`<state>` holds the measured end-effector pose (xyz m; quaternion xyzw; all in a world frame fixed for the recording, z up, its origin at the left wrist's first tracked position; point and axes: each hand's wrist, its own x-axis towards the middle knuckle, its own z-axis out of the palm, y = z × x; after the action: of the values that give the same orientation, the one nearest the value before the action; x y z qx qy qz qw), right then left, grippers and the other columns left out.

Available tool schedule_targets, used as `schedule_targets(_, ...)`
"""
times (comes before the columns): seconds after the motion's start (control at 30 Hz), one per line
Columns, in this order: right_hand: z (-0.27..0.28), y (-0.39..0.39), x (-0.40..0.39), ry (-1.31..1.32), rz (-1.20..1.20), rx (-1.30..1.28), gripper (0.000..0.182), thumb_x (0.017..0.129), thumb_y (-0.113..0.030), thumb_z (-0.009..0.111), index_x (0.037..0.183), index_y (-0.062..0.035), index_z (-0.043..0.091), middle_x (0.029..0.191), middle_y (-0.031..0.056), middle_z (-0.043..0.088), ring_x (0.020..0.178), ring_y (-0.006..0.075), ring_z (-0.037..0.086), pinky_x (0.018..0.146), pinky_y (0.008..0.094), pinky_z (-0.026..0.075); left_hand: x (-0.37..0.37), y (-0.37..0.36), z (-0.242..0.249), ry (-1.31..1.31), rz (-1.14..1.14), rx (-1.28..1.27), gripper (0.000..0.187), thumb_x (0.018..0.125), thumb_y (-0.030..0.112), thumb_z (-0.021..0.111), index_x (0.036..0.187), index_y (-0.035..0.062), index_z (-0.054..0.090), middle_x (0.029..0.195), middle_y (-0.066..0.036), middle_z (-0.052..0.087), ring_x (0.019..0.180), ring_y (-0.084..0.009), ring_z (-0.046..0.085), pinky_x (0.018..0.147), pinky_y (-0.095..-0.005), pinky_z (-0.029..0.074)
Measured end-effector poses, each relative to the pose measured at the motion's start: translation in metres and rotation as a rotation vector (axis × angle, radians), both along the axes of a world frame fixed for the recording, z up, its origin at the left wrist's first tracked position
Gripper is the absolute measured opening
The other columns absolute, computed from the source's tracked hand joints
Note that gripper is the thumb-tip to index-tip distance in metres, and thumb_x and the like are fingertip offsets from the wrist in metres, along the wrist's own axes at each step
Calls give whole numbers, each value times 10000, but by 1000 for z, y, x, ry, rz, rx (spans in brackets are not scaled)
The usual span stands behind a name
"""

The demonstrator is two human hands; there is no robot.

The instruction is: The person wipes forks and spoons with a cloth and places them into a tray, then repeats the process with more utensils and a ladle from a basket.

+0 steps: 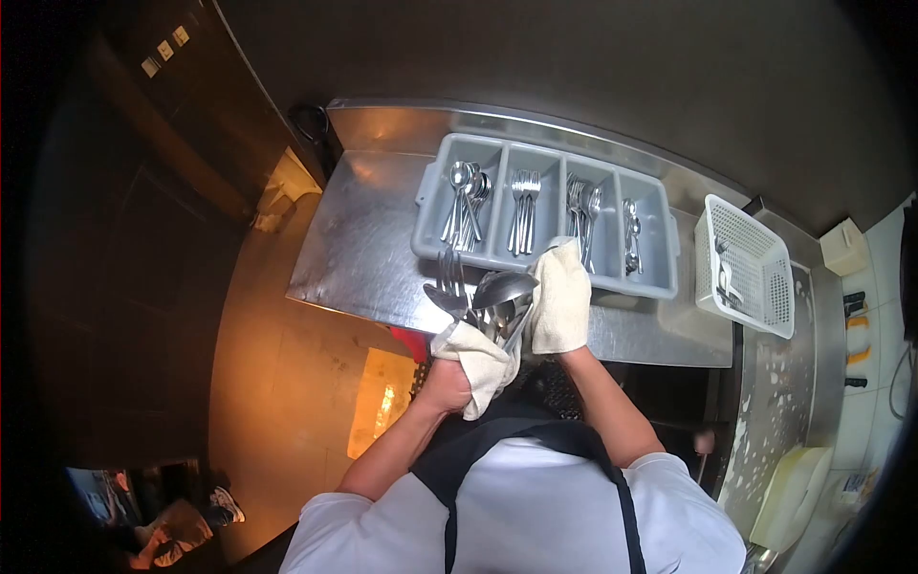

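Observation:
My left hand (448, 385) is closed around a bunch of cutlery, with a cream cloth (478, 359) between the palm and the handles. Forks (449, 273) and large spoons (504, 289) stick up from the bunch, tilted. My right hand (572, 358) is wrapped in the other part of a cream cloth (561, 301), beside the spoon heads; its fingers are hidden under the fabric. Just beyond both hands lies a grey cutlery tray (502, 196) with compartments. Inside are spoons (467, 196), forks (524, 210), more mixed cutlery (585, 206) and small spoons (631, 234).
The tray stands on a steel counter (359, 230) against a dark wall. To the right, a white perforated basket (710, 277) holds a few utensils. Beyond it are a wet steel surface (765, 421) and wall-hung knives (856, 330). Another person's shoe (228, 505) shows at lower left.

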<state>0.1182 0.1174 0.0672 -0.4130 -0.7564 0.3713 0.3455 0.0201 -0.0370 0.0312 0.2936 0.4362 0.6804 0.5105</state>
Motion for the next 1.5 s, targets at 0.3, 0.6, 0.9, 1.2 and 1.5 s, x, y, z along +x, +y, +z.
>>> schedule_targets(0.3,5,-22,-14,-534,416,217,198,700,-107,603,810,56,582,771,236,573,773,399,626,679,440,494,2,3,-20,-30,182,4,156,766,-2,674,903,22,603,837,-54,601,736,-131,592,648,-275,500)
schedule_targets(0.6,-32,3,-58,-415,686,418,229,699,-232,607,696,-4,607,680,199,587,679,351,606,593,404,473,-25,-17,-36,-417,309,-57,145,904,92,521,994,-8,572,883,-124,621,771,-239,640,659,-367,550)
schedule_targets(0.9,30,-33,-71,-247,644,429,75,760,-131,572,753,-68,611,688,142,597,661,330,610,566,404,470,-28,-21,5,-147,278,-105,103,857,26,582,950,3,543,850,-78,587,724,-160,602,604,-306,512)
schedule_targets(1.2,-16,-18,-62,17,358,149,143,841,-129,592,958,-50,616,799,118,622,682,273,617,602,327,471,-15,-15,0,-23,256,-127,149,792,8,634,924,11,564,850,-62,603,788,-154,605,688,-303,500)
schedule_targets(1.5,7,-33,-43,214,565,-654,333,784,-47,529,1111,13,548,1049,114,571,975,199,545,908,274,413,-5,-12,-10,40,318,-153,134,830,9,571,964,16,580,893,-66,615,801,-151,611,688,-292,506)
